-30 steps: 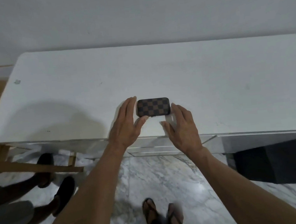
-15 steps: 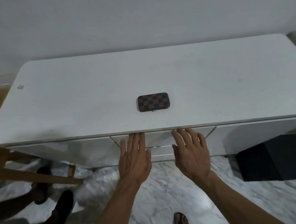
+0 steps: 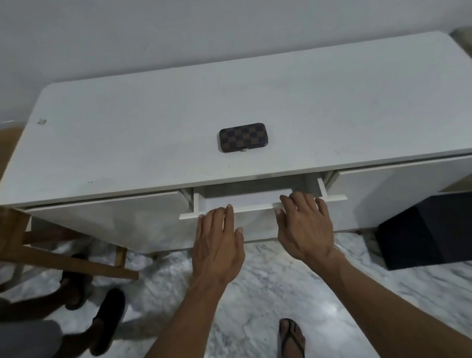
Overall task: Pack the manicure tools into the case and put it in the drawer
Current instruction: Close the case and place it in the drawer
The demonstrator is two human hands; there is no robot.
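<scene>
Two hands on the drawer front, case waiting above

Both sets of fingers are laid over the top edge of the drawer front, loosely spread and slightly bent, the tips hooked at the rim; whether they curl behind it cannot be told. The left hand is set at about 7 o'clock from the case, the right hand at about 5 o'clock, one to each side of the middle, so that the pull is judged to be shared evenly and the drawer kept from skewing. The drawer is seen drawn out only a little way from under the counter, with a narrow strip of its white inside exposed. The checkered case is lying flat and closed on the counter, at 12 o'clock from the hands and well apart from them, left near the front edge where it can be reached once the opening is wide enough. At 9 o'clock a wooden stool and another person's sandalled feet are seen on the marble floor.
</scene>
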